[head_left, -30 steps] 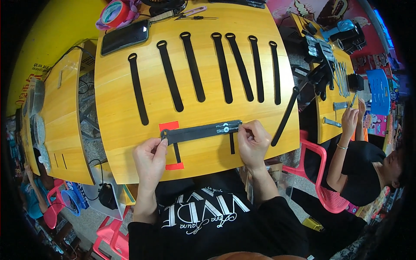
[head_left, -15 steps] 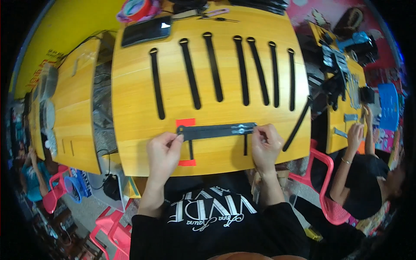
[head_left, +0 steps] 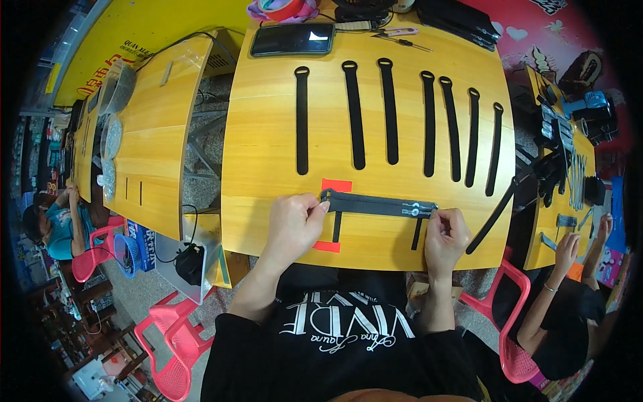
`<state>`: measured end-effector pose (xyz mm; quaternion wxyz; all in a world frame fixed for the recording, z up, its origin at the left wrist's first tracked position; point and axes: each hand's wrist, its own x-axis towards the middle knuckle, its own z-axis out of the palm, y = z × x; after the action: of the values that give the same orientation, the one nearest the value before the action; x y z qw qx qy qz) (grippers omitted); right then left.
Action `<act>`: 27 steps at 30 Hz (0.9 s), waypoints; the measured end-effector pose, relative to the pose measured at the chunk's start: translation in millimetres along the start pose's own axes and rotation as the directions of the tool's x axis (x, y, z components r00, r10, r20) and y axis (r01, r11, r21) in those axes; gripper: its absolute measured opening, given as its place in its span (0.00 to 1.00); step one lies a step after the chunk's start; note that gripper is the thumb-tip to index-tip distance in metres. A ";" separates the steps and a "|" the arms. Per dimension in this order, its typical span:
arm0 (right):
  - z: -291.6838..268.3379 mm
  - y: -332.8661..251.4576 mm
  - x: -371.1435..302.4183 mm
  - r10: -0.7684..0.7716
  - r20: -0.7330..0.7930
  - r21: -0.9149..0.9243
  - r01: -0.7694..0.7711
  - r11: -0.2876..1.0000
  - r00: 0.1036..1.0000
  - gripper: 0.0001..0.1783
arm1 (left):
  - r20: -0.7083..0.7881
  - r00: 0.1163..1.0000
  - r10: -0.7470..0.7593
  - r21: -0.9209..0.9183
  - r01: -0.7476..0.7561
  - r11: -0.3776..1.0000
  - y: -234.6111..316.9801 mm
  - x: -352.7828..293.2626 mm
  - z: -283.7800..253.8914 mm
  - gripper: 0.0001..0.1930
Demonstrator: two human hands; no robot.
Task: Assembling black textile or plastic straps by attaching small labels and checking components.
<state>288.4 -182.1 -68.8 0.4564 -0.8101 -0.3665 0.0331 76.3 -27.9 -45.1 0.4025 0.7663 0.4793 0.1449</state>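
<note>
In the head view, a person at a yellow tabletop (head_left: 268,134) stretches a layered dark strap (head_left: 372,204) level across the near edge, its slotted end between an upper red patch (head_left: 337,184) and a lower red patch (head_left: 326,246). The left hand (head_left: 295,224) has its grip pinched on that slotted end; the right hand (head_left: 447,238) has its grip pinched on the opposite end. Beyond, seven black straps (head_left: 390,120) lie in a row, below a dark phone (head_left: 293,39).
</note>
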 end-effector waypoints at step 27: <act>4.9 7.4 -5.5 -0.064 -0.065 0.024 0.066 0.998 0.996 0.06 | 0.097 0.995 0.015 0.239 -0.038 0.970 4.5 9.9 -10.3 0.17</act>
<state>286.7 -184.4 -78.9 0.4794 -0.7924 -0.3773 -0.0032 77.8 -15.6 -36.8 0.3271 0.8218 0.4633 0.0547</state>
